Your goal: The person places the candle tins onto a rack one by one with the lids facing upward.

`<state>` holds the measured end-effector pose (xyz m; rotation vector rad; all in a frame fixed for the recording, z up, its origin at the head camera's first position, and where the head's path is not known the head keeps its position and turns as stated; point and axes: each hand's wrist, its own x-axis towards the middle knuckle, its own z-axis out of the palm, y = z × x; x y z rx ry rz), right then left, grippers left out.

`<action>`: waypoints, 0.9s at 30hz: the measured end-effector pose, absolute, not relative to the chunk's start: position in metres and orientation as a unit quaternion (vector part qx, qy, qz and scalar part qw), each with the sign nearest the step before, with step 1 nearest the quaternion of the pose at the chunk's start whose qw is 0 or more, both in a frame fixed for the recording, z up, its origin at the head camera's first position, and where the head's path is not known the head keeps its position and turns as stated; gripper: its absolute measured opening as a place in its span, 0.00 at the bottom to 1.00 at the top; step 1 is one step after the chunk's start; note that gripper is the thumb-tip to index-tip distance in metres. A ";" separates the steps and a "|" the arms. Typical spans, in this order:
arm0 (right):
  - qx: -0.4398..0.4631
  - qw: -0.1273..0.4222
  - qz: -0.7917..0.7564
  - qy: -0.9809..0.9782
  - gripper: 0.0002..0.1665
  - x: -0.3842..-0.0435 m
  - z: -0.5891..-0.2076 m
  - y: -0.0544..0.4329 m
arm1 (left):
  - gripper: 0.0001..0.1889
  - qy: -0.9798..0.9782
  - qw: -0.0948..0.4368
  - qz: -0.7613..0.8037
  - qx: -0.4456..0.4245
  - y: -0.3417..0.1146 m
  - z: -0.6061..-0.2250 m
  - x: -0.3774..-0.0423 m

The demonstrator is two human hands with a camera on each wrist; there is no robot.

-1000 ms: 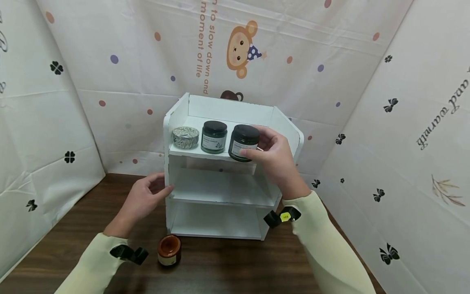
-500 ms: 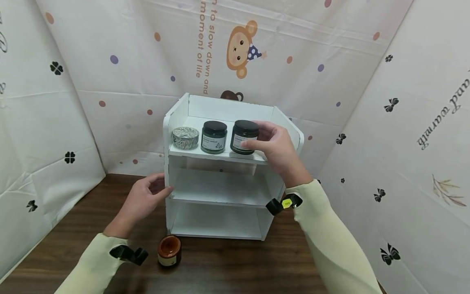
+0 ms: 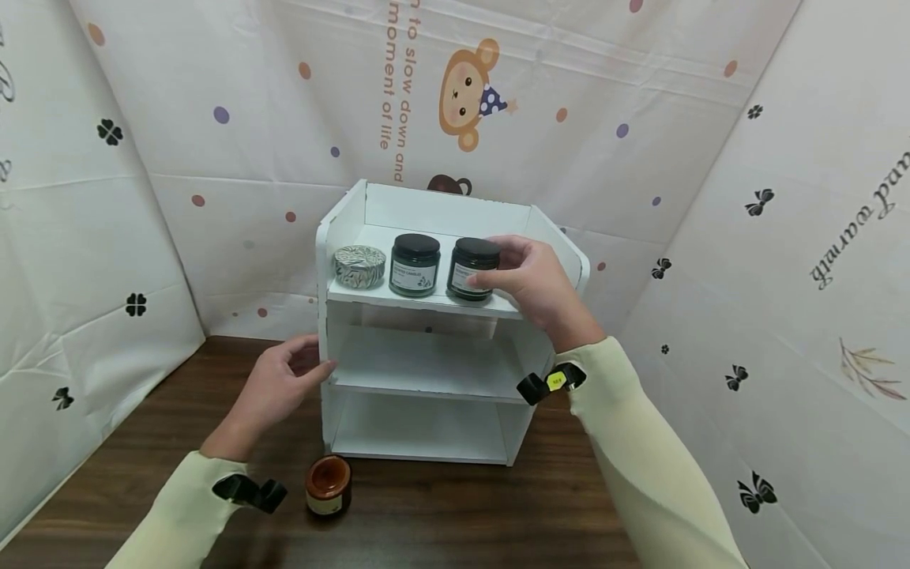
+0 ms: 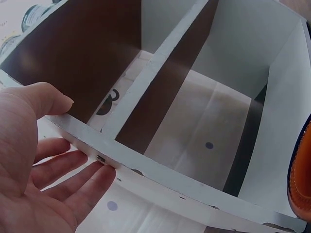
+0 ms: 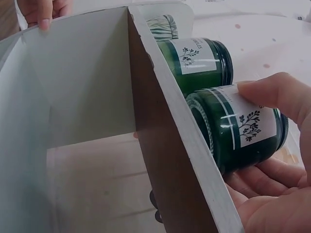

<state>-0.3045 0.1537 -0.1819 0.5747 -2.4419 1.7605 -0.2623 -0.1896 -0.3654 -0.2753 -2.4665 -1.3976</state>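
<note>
My right hand (image 3: 540, 288) grips a dark green candle jar (image 3: 465, 276) with a black lid, thumb on its label, at the top level of a white shelf (image 3: 426, 307). In the right wrist view the jar's base is at the board's front edge. To its left stand a second green candle jar (image 3: 414, 273) and a round patterned tin (image 3: 359, 267). My left hand (image 3: 277, 387) holds the shelf's left side panel (image 4: 146, 174), thumb at the front edge and fingers along the outer face.
An amber glass jar (image 3: 328, 486) stands on the dark wooden table (image 3: 441, 518) before the shelf's left front corner. Two lower boards (image 3: 426, 363) lie under the top level. Printed white cloth (image 3: 249, 158) hangs behind and at both sides.
My right hand has raised the candle jar slightly and moved it back over the top board, then lowered it a little. My left hand stays at the side panel.
</note>
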 end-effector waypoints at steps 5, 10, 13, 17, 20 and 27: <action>0.181 0.028 0.571 -0.800 0.36 -0.306 -0.180 0.153 | 0.28 -0.859 0.146 -0.482 -0.095 -0.189 -0.364 -0.262; 0.180 0.016 0.561 -0.808 0.37 -0.306 -0.179 0.153 | 0.29 -0.860 0.143 -0.481 -0.093 -0.189 -0.364 -0.261; 0.175 0.009 0.557 -0.812 0.36 -0.306 -0.179 0.153 | 0.30 -0.860 0.141 -0.482 -0.092 -0.189 -0.365 -0.262; 0.173 0.001 0.558 -0.811 0.36 -0.307 -0.179 0.153 | 0.30 -0.859 0.142 -0.483 -0.092 -0.189 -0.365 -0.262; 0.172 -0.002 0.557 -0.812 0.37 -0.307 -0.178 0.153 | 0.29 -0.859 0.141 -0.482 -0.093 -0.189 -0.364 -0.263; 0.161 0.000 0.536 -0.829 0.39 -0.305 -0.177 0.152 | 0.29 -0.861 0.140 -0.481 -0.090 -0.189 -0.364 -0.262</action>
